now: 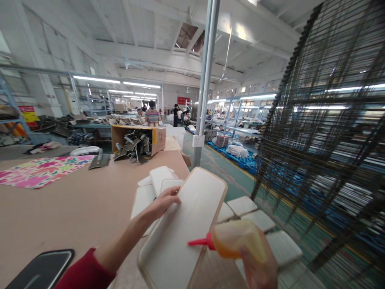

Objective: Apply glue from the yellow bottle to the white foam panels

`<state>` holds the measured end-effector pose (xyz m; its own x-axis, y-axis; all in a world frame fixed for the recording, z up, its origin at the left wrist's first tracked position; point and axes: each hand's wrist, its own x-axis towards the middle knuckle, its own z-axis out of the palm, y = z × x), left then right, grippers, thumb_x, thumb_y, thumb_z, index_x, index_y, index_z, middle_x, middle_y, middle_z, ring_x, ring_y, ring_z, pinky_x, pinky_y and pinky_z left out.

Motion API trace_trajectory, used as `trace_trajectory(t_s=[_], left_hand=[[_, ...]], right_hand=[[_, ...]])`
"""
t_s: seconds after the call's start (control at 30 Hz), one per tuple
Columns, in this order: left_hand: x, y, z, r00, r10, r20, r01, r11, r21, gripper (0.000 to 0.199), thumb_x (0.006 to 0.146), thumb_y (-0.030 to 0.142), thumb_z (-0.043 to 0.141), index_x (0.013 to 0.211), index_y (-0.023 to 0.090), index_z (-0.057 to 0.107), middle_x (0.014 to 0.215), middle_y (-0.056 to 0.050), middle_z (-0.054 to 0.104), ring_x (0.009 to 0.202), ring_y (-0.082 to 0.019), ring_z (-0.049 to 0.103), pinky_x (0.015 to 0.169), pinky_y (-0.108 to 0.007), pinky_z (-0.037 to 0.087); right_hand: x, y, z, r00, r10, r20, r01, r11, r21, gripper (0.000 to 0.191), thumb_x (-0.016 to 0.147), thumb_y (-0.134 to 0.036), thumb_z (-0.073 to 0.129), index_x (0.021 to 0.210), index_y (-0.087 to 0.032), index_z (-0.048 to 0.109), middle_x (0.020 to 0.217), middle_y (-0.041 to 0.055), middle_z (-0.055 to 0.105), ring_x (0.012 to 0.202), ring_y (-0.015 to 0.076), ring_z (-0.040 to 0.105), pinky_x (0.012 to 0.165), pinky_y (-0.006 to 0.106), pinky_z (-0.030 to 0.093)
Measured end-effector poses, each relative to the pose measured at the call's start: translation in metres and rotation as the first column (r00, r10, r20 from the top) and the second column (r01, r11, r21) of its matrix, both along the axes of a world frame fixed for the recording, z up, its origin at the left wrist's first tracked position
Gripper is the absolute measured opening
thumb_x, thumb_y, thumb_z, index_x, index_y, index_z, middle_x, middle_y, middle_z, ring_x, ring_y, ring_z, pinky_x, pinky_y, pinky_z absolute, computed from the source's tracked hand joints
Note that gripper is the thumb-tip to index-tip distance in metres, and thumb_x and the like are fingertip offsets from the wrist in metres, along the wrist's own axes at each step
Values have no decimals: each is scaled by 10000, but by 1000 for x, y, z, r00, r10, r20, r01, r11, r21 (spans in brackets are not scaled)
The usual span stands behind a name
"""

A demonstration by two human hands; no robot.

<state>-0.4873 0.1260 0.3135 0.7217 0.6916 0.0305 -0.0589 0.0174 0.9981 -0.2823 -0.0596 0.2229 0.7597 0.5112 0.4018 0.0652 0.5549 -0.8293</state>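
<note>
My left hand (168,202) grips the upper left edge of a long white panel (192,212) with rounded corners and a tan rim, its thumb resting on the white face. The panel is tilted in front of me. In my right hand (261,261) is a squeeze bottle (236,240) of amber liquid with a red nozzle. The nozzle points left, over the lower right part of the panel; whether its tip touches the surface I cannot tell. More white panels (161,180) lie in a loose pile behind my left hand.
White pieces (260,220) lie stacked at the right. Across the tan table (99,208) are a floral cloth (45,170), a cardboard box (159,140) of dark curved parts and a black-edged panel (39,271). A post (204,88) and a tall wire rack (325,112) stand beyond.
</note>
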Motion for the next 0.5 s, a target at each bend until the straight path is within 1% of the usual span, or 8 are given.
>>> trace_trajectory(t_s=[0.13, 0.2, 0.23, 0.3, 0.33, 0.37, 0.43, 0.5], left_hand=[[1, -5, 3, 999, -42, 5, 43, 999, -29, 615, 542, 150, 612, 1141, 178, 747, 902, -27, 769, 825, -227, 677, 744, -291, 502], [3, -6, 3, 999, -39, 12, 39, 998, -41, 615, 540, 153, 618, 1141, 177, 746, 900, -28, 768, 850, -237, 683, 764, -300, 511], [3, -5, 2, 1000, -26, 7, 27, 999, -46, 620, 534, 151, 616, 1139, 175, 747, 896, -29, 768, 858, -240, 685, 766, -300, 512], [2, -2, 0, 1000, 10, -12, -11, 999, -53, 634, 514, 142, 605, 1131, 171, 749, 880, -28, 769, 869, -244, 687, 756, -291, 509], [2, 0, -2, 999, 29, -19, -30, 998, -54, 641, 508, 138, 599, 1130, 170, 749, 877, -26, 770, 878, -243, 687, 753, -285, 506], [1, 2, -3, 999, 42, -23, -43, 998, -52, 646, 507, 135, 596, 1133, 170, 748, 881, -26, 772, 890, -244, 687, 753, -280, 502], [0, 3, -3, 998, 54, -27, -55, 997, -52, 649, 516, 137, 598, 1148, 167, 741, 900, -30, 774, 914, -246, 688, 756, -275, 498], [3, 2, -1, 998, 45, -45, -48, 997, -69, 656, 524, 139, 602, 1165, 166, 734, 917, -34, 775, 924, -250, 689, 766, -280, 501]], right_hand=[[31, 17, 26, 988, -136, -74, 141, 988, 64, 601, 660, -507, 905, 1095, -216, 610, 920, 24, 662, 808, 228, 638, 687, 293, 540], [34, 20, 29, 984, -167, -59, 170, 984, 51, 576, 664, -510, 904, 1063, -209, 617, 874, 16, 648, 756, 217, 627, 651, 283, 530], [29, 18, 25, 986, -155, -54, 157, 987, 36, 577, 663, -516, 903, 1063, -208, 623, 877, 21, 654, 756, 218, 632, 647, 279, 531], [9, 9, 8, 995, -79, -66, 79, 997, -3, 594, 679, -542, 884, 1110, -223, 627, 959, 40, 684, 828, 227, 659, 697, 272, 543], [-1, 4, -3, 995, 3, -96, -5, 1000, -27, 617, 683, -554, 880, 1147, -246, 614, 1017, 41, 696, 893, 228, 667, 755, 264, 542], [-9, -2, -12, 990, 45, -130, -53, 997, -62, 631, 675, -587, 877, 1143, -251, 618, 1012, 45, 706, 881, 228, 673, 754, 257, 544], [-14, -7, -20, 987, 36, -157, -53, 993, -102, 676, 636, -593, 899, 1147, -245, 626, 1001, 60, 712, 882, 249, 677, 744, 268, 551], [-2, -3, -15, 988, -48, -149, 36, 996, -79, 686, 610, -559, 920, 1135, -231, 625, 973, 65, 698, 880, 272, 668, 731, 304, 558]])
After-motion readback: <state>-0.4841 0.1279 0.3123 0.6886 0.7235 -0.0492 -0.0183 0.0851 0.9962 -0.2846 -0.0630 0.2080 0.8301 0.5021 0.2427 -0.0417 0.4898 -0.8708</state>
